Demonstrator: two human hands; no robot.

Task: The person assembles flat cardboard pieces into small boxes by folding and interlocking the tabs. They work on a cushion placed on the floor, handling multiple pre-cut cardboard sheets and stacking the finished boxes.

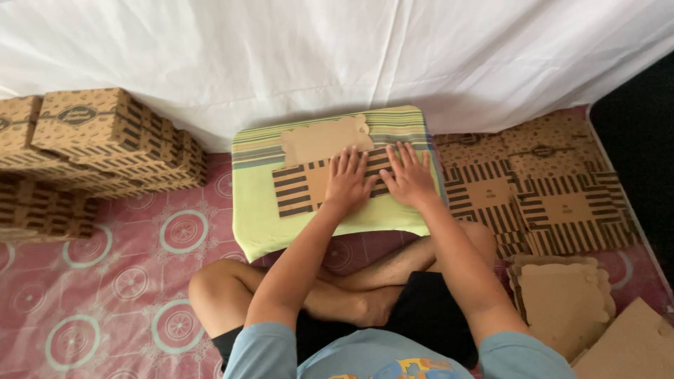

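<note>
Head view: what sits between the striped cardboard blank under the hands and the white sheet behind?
In the head view, a plain brown cardboard piece lies there, overlapping the striped blank on the green cushion.

My left hand [346, 181] and right hand [409, 175] cover the striped flat carton [298, 189]; bare cushion [256, 217] lies open leftward. Folded boxes [105, 140] block far left, flat cartons [554, 203] block right.

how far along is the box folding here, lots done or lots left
Done: a stack of folded striped boxes sits at the left. In hand: the left hand and right hand press one flat box blank onto the green cushion. Left: flat blanks spread at the right, with a pile of plain brown ones below.
</note>
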